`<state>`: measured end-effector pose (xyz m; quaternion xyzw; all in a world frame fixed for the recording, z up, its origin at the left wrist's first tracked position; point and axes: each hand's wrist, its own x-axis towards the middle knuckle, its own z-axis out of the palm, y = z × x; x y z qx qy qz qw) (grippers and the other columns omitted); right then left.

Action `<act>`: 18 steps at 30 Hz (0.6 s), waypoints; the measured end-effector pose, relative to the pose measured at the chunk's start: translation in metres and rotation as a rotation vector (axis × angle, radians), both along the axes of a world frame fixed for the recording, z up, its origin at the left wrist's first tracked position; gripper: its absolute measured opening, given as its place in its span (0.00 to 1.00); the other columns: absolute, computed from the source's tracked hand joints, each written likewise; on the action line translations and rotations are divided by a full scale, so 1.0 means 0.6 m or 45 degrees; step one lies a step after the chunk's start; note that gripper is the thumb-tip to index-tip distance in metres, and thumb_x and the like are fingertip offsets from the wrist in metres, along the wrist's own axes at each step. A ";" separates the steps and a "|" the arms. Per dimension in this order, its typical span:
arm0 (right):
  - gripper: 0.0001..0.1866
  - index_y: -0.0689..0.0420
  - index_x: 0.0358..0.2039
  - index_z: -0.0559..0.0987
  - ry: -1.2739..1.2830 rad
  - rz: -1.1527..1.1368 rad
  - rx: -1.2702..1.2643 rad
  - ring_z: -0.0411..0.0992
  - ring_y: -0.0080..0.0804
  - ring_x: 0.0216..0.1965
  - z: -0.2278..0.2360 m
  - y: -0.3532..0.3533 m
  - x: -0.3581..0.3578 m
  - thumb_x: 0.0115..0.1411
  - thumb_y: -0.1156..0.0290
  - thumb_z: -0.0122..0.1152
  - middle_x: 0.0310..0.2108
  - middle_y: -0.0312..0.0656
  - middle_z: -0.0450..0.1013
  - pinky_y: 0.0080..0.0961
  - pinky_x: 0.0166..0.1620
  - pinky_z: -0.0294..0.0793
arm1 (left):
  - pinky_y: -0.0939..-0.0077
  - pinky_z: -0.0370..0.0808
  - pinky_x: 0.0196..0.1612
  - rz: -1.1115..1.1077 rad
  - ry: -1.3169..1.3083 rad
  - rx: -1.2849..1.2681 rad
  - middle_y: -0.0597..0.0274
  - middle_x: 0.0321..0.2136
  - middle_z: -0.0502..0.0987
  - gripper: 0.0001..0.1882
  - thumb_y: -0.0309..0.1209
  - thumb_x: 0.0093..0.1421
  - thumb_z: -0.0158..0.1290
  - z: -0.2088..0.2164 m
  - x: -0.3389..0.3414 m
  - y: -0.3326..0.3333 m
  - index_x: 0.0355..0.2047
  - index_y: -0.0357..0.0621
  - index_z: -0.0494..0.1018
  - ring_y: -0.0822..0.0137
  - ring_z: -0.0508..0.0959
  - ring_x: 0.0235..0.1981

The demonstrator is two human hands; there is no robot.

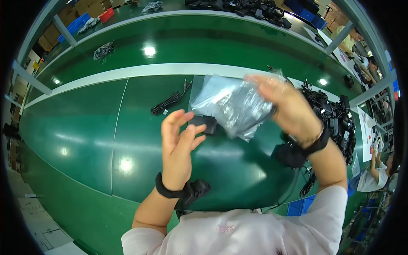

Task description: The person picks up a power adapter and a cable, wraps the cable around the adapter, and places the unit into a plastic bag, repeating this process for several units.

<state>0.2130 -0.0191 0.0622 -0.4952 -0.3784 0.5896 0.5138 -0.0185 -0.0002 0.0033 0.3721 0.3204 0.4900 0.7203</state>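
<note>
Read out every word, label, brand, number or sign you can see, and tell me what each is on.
Nothing can be read.
Pink mark on the pale shirt: too small.
White tag on the black cable bundle: too small.
Any print on the clear plastic bag: lost to glare and blur.

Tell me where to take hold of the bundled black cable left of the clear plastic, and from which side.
Grip the black cable across its middle, probably from the left: it lies as a long, narrow bundle slanting away to the right, its far end thin and splayed, and the clear plastic sits close on its right.
</note>
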 end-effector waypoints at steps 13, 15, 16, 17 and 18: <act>0.19 0.48 0.50 0.71 -3.036 -0.104 0.155 0.65 0.50 0.49 -0.184 0.433 0.295 0.57 0.67 0.45 0.48 0.52 0.67 0.43 0.46 0.68 | 0.67 0.75 0.40 0.038 -0.152 0.051 0.51 0.37 0.73 0.09 0.26 0.62 0.42 -0.018 -0.027 0.023 0.42 0.39 0.64 0.62 0.76 0.35; 0.21 0.47 0.51 0.70 -2.736 -0.288 0.177 0.61 0.51 0.53 -0.220 0.431 0.282 0.56 0.63 0.49 0.50 0.52 0.65 0.44 0.47 0.67 | 0.67 0.75 0.39 0.053 -0.157 0.051 0.51 0.36 0.73 0.08 0.25 0.62 0.42 -0.019 -0.026 0.031 0.41 0.39 0.64 0.62 0.76 0.35; 0.22 0.47 0.52 0.70 -2.581 -0.364 0.169 0.58 0.52 0.56 -0.232 0.423 0.273 0.56 0.61 0.51 0.51 0.52 0.64 0.44 0.47 0.67 | 0.67 0.76 0.39 0.061 -0.160 0.030 0.51 0.36 0.73 0.08 0.25 0.62 0.41 -0.022 -0.028 0.030 0.40 0.38 0.64 0.62 0.76 0.34; 0.22 0.47 0.52 0.70 -2.579 -0.366 0.143 0.58 0.52 0.56 -0.231 0.420 0.276 0.56 0.61 0.51 0.51 0.52 0.64 0.44 0.47 0.67 | 0.66 0.76 0.39 0.060 -0.165 0.007 0.51 0.35 0.73 0.07 0.25 0.62 0.41 -0.025 -0.029 0.029 0.40 0.38 0.64 0.62 0.76 0.34; 0.25 0.49 0.53 0.68 -2.587 -0.395 0.254 0.59 0.52 0.56 -0.196 0.414 0.261 0.55 0.58 0.53 0.52 0.53 0.64 0.42 0.49 0.66 | 0.66 0.76 0.39 0.051 -0.159 -0.011 0.51 0.35 0.73 0.07 0.25 0.62 0.41 -0.026 -0.032 0.026 0.40 0.38 0.64 0.62 0.76 0.34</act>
